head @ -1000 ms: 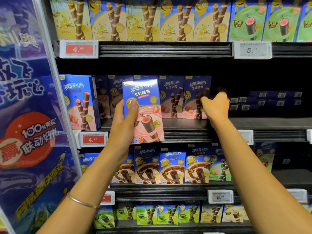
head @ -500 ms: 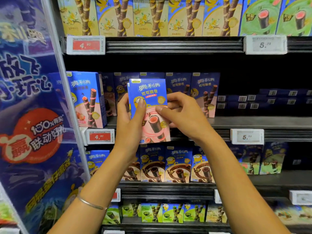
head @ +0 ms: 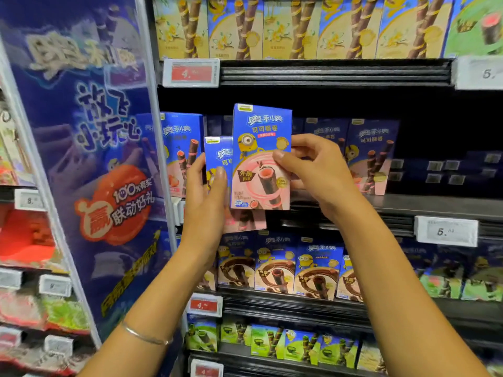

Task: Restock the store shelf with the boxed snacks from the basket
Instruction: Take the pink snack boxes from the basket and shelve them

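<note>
R hand [head: 318, 170] pinches front box [head: 258, 148] at right edge, thumb+fingers; L hand [head: 204, 197] grips rear box [head: 217, 156], thumb across front, before shelf [head: 408, 205].

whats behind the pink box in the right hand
A second box, held by the left hand, sits behind the pink box; only its left strip and bottom edge show. The rest is covered.

Front box [head: 261, 156] overlapping rear box [head: 219, 159]
</note>
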`<action>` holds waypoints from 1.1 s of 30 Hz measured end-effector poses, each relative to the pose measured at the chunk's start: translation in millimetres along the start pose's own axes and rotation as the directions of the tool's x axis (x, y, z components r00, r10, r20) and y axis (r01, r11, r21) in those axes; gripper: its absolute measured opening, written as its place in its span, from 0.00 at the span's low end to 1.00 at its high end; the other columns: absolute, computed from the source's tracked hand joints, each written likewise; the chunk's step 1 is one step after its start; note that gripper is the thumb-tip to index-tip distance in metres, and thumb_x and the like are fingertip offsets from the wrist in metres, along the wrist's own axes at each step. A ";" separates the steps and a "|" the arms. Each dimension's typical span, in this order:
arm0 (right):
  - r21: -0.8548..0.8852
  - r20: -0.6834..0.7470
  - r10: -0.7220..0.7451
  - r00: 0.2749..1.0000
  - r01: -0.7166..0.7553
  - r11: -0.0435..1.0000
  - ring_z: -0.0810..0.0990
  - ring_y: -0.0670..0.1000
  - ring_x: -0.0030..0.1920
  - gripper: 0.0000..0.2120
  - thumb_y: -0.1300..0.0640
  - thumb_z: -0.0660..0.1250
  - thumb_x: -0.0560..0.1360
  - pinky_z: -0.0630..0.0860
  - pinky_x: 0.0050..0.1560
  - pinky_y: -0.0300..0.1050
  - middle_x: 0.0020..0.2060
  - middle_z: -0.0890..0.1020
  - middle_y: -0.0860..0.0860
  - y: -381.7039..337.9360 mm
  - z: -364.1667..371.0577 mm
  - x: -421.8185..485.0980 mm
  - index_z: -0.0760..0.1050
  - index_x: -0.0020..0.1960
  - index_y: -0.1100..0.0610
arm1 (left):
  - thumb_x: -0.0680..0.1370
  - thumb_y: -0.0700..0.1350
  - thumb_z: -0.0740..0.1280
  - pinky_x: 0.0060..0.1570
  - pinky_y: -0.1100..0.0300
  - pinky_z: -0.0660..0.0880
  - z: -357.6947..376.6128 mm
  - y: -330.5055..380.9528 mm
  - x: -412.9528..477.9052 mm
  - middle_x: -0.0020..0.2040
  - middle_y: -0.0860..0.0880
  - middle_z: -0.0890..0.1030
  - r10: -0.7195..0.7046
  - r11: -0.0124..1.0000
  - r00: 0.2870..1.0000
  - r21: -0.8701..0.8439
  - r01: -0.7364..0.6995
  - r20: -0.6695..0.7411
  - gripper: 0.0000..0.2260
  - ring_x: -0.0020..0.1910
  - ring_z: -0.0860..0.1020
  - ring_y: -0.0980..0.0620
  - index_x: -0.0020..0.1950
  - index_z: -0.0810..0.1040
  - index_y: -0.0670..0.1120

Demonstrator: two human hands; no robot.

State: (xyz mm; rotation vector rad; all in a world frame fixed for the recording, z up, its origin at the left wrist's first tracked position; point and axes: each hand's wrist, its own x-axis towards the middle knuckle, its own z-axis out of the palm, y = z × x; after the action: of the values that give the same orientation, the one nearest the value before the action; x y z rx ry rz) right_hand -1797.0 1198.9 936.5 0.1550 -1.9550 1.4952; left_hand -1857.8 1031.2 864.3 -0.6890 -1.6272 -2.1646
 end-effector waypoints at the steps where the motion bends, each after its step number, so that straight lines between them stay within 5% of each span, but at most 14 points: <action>1: 0.005 -0.012 -0.003 1.000 0.003 1.000 0.86 0.43 0.41 0.14 0.60 0.73 0.77 0.80 0.35 0.37 0.45 0.84 0.49 -1.4 0.2 2.5 0.78 0.62 0.61 | 0.86 0.48 0.63 0.64 0.51 0.80 -2.9 -0.5 -0.3 0.68 0.55 0.80 0.018 0.999 1.000 0.031 -0.018 -0.013 0.14 0.66 0.80 0.54 0.72 0.70 0.58; 5: 0.089 -0.059 0.038 0.998 -0.032 0.995 0.87 0.46 0.42 0.12 0.60 0.72 0.77 0.83 0.36 0.43 0.45 0.86 0.50 -5.3 -3.5 14.6 0.79 0.59 0.61 | 0.87 0.42 0.62 0.72 0.41 0.73 -13.8 -3.6 -6.9 0.73 0.52 0.77 0.034 0.985 0.999 0.166 -0.035 0.011 0.17 0.71 0.76 0.51 0.74 0.69 0.56; 9: 0.095 -0.095 0.061 0.994 -0.052 0.994 0.88 0.49 0.43 0.08 0.59 0.72 0.77 0.85 0.40 0.47 0.45 0.87 0.50 -2.0 -7.0 26.4 0.79 0.55 0.59 | 0.86 0.41 0.62 0.73 0.45 0.72 -22.8 -8.4 -21.0 0.75 0.55 0.74 0.030 0.978 1.000 0.209 -0.028 -0.008 0.21 0.73 0.75 0.55 0.79 0.67 0.53; 11: 0.134 -0.089 0.083 0.993 -0.071 0.989 0.88 0.49 0.41 0.03 0.59 0.72 0.78 0.83 0.35 0.44 0.44 0.88 0.51 1.9 -4.2 31.5 0.79 0.51 0.56 | 0.86 0.42 0.63 0.73 0.49 0.72 -25.4 -11.5 -27.9 0.75 0.57 0.73 0.012 0.977 1.000 0.215 -0.008 -0.018 0.22 0.73 0.74 0.58 0.79 0.67 0.54; 14: 0.231 -0.104 0.143 0.984 -0.116 0.966 0.86 0.45 0.35 0.05 0.61 0.70 0.78 0.76 0.27 0.37 0.37 0.87 0.49 10.1 1.1 40.3 0.77 0.45 0.54 | 0.85 0.39 0.63 0.59 0.64 0.76 -29.3 -17.0 -35.0 0.65 0.64 0.80 -0.016 0.980 0.999 0.196 0.022 -0.030 0.20 0.64 0.79 0.65 0.76 0.70 0.53; 18: 0.292 -0.175 0.148 0.974 -0.092 0.952 0.87 0.46 0.40 0.05 0.60 0.70 0.78 0.81 0.35 0.42 0.42 0.87 0.50 19.0 2.4 51.5 0.79 0.53 0.58 | 0.85 0.37 0.63 0.62 0.60 0.77 -34.6 -19.0 -40.4 0.64 0.55 0.83 -0.008 0.983 0.996 0.184 0.024 -0.087 0.18 0.64 0.81 0.54 0.71 0.74 0.53; 20: 0.223 -0.247 0.107 0.963 -0.051 0.973 0.87 0.49 0.47 0.11 0.60 0.71 0.77 0.83 0.46 0.48 0.50 0.86 0.53 24.1 6.2 57.0 0.79 0.59 0.60 | 0.85 0.37 0.63 0.62 0.56 0.78 -37.2 -19.1 -40.9 0.63 0.54 0.83 -0.001 0.987 0.994 0.160 0.019 -0.110 0.17 0.64 0.81 0.52 0.71 0.74 0.52; 23: -0.057 -0.307 -0.013 0.952 -0.004 0.998 0.85 0.53 0.53 0.14 0.56 0.75 0.73 0.81 0.56 0.55 0.51 0.86 0.54 32.0 19.8 61.9 0.81 0.57 0.60 | 0.85 0.37 0.63 0.51 0.68 0.77 -38.9 -16.7 -39.0 0.57 0.65 0.84 0.028 0.988 0.989 0.155 -0.006 -0.142 0.16 0.56 0.82 0.64 0.71 0.74 0.51; 28: -0.417 -0.266 -0.150 0.952 0.027 0.909 0.77 0.49 0.42 0.13 0.51 0.75 0.74 0.70 0.35 0.38 0.45 0.79 0.50 53.3 47.2 63.1 0.77 0.49 0.59 | 0.86 0.38 0.64 0.56 0.64 0.78 -37.9 -8.4 -32.5 0.64 0.57 0.83 0.070 0.993 0.987 0.107 -0.055 -0.142 0.17 0.62 0.81 0.58 0.74 0.72 0.49; 33: -0.511 -0.269 -0.151 0.951 -0.008 0.860 0.72 0.52 0.44 0.16 0.48 0.73 0.76 0.63 0.35 0.43 0.46 0.73 0.51 58.5 64.5 66.7 0.69 0.47 0.56 | 0.86 0.38 0.63 0.47 0.68 0.79 -37.7 -1.4 -27.0 0.58 0.62 0.84 0.072 0.996 0.989 0.055 -0.066 -0.126 0.16 0.56 0.84 0.61 0.74 0.71 0.48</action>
State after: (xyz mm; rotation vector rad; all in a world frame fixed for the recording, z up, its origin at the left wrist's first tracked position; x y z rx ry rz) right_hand -1903.6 1180.3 918.2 -0.2184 -1.9881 0.8476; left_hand -1842.9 995.0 839.4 -0.5708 -1.5633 -2.0667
